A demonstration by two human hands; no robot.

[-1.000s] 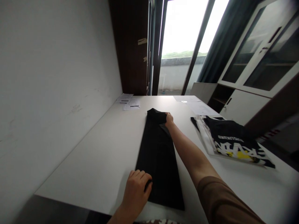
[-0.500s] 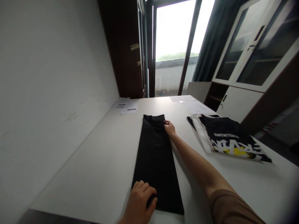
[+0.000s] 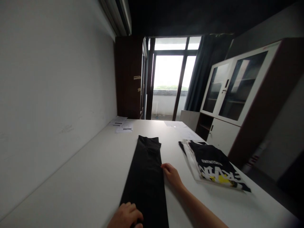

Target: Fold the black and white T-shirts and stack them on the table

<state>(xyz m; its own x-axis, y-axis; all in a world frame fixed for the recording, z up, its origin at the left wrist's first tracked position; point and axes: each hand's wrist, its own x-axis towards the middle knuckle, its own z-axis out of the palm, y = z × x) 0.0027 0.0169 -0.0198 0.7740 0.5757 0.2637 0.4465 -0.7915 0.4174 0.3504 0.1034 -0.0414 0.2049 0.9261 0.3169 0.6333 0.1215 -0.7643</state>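
A pair of black trousers (image 3: 146,177), folded lengthwise into a long strip, lies on the white table (image 3: 90,186) with its waist end away from me. At the right edge of the cloth, about midway up, my right hand (image 3: 172,175) is closed, pinching the fabric between thumb and fingers. My left hand (image 3: 127,217) rests at the near left edge with its fingers curled over the cloth; black fabric shows between thumb and forefinger. The near end of the trousers runs out of the frame.
To the right lies a stack of folded shirts (image 3: 211,161), the top one black with white and yellow print. Sheets of paper (image 3: 124,127) lie at the far left, and more papers (image 3: 175,124) at the far right. A wall (image 3: 59,95) borders the table's left side.
My right hand has slid down the trousers' right edge toward me, from near the waist to about midway. My left hand stays at the near left edge. The camera has tilted up.
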